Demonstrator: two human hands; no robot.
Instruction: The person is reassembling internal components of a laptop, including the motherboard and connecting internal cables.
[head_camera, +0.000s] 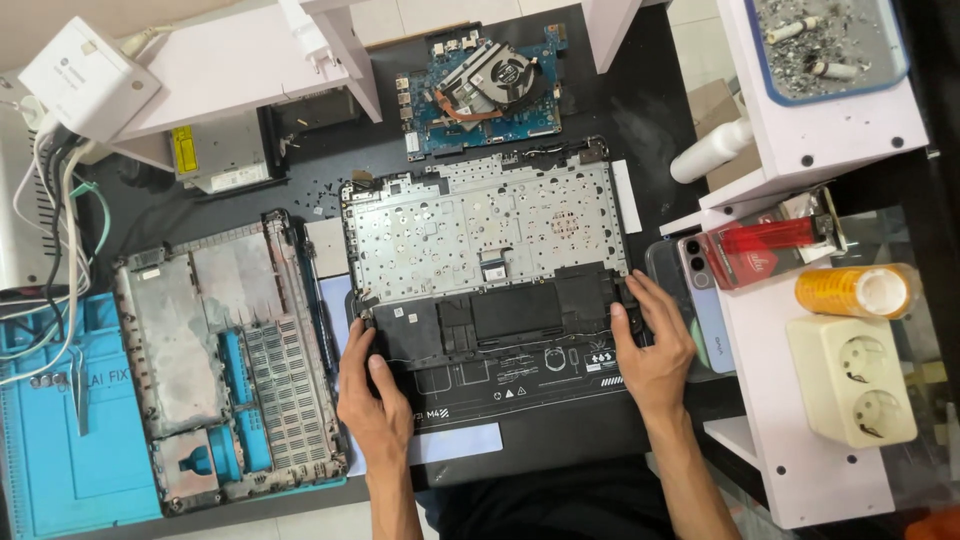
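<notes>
Left hand (372, 395) and right hand (652, 345) each grip a lower corner of the stripped laptop shell (485, 255), fingers curled closed on its edge. Best kept level with even pressure on both sides, clear of the phone (700, 320) just beside it.

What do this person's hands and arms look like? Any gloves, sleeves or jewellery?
Both are bare: the left hand and right hand wear no gloves, and no rings or watch show. The forearms are uncovered too, with no sleeve reaching into view. Fingernails look short and plain.

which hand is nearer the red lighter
Right. The right hand grips the laptop shell's right edge, just left of the red lighter; the left hand is across the shell.
</notes>
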